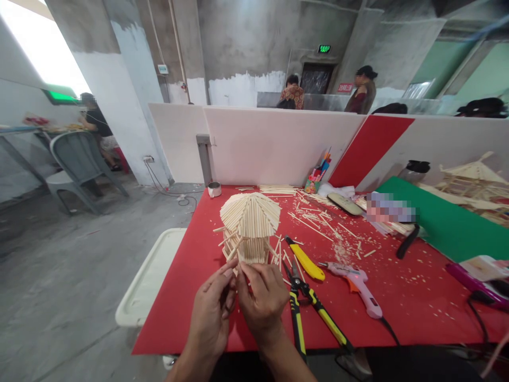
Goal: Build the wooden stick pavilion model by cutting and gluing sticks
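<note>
We have a flat red tabletop (413,313) carrying a small pale wooden-stick model with a ribbed, sloping roof (250,215). Right of it lie a yellow plastic utility knife (307,260), black-and-yellow metal-bladed cutters (308,302) and a pink plastic glue gun (360,286). Behind these, we see loose thin pale sticks (314,220) and a colourful cylindrical pen holder (312,184).

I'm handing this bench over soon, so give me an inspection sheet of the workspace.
Surface: red tabletop, littered with shavings.
Work things: stick-built pavilion model, upright.
Clutter: loose sticks, yellow utility knife, pruning shears, pink glue gun.
Hands: left hand and right hand meet at the model's near side; anything pinched is unclear.
Cables: glue gun cord runs to the near edge; floor cable at left.
Surroundings: people beyond white partition; grey chair at left.
</note>
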Available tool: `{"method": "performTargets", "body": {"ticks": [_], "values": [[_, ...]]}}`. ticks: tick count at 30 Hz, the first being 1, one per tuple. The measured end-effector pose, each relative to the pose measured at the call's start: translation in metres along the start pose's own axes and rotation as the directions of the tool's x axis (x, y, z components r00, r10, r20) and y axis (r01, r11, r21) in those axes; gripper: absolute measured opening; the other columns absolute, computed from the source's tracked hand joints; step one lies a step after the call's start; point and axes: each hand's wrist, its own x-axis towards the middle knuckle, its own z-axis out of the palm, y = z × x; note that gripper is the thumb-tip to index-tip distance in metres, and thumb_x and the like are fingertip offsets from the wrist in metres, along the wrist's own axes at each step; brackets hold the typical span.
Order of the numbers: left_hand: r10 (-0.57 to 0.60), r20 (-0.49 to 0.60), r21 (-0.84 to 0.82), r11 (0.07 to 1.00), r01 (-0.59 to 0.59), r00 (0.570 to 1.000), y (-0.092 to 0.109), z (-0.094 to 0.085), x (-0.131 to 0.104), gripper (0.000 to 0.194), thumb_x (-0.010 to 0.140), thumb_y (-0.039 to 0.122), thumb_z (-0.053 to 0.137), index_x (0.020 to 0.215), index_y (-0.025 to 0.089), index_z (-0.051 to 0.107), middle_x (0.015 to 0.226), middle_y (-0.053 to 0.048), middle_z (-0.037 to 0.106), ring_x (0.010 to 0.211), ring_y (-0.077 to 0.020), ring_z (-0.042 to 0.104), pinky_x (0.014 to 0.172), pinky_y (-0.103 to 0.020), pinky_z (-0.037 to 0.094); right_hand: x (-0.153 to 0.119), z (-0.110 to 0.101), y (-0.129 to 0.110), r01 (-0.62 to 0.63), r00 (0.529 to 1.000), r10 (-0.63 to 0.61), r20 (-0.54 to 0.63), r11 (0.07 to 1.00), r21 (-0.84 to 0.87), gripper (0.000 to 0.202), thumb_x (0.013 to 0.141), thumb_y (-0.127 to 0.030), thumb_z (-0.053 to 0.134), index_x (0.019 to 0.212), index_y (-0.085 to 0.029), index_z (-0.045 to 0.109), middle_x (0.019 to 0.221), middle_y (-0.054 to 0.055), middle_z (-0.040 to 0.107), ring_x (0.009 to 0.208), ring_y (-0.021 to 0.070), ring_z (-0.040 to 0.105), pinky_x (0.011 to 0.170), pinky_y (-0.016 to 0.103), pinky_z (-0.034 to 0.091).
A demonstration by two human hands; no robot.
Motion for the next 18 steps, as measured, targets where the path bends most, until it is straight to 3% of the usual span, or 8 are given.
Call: {"method": "performTargets", "body": {"ticks": [6, 11, 18], "values": [[0.019, -0.029, 0.029, 0.999, -0.018, 0.999, 0.002, -0.002, -0.007, 0.034, 0.049, 0.034, 0.086, 0.072, 0.012, 0.072, 0.046, 0.007, 0.047, 0.038, -0.0008, 0.031, 0.035, -0.012, 0.022, -0.008, -0.01, -0.004, 0.07, 0.997, -0.072, 0.022, 0.994, 0.08, 0.024, 0.08, -0.01, 0.064, 0.102, -0.019, 0.063, 0.079, 0.005, 0.067, 0.072, 0.0164, 0.061, 0.065, 0.03, 0.05], [-0.03, 0.013, 0.054, 0.998, 0.03, 0.999, 0.0, -0.004, -0.016, 0.033, 0.05, 0.035, 0.088, 0.066, 0.013, 0.068, 0.044, 0.009, 0.041, 0.039, -0.0012, 0.03, 0.036, -0.012, 0.024, -0.011, -0.028, -0.008, 0.105, 0.987, -0.117, 0.109, 0.988, 0.112, 0.018, 0.082, -0.011, 0.06, 0.098, -0.019, 0.063, 0.075, 0.004, 0.066, 0.068, 0.0147, 0.06, 0.062, 0.028, 0.049], [-0.044, 0.104, 0.094, 0.995, 0.034, 0.994, -0.002, 0.003, -0.02, 0.033, 0.056, 0.037, 0.085, 0.071, 0.014, 0.066, 0.045, 0.008, 0.043, 0.037, -0.0016, 0.028, 0.032, -0.012, 0.02, -0.008, -0.065, 0.0, -0.084, 0.99, 0.065, 0.124, 0.984, 0.157, 0.018, 0.084, -0.011, 0.057, 0.098, -0.019, 0.065, 0.08, 0.004, 0.065, 0.072, 0.0137, 0.062, 0.064, 0.026, 0.051]]}}
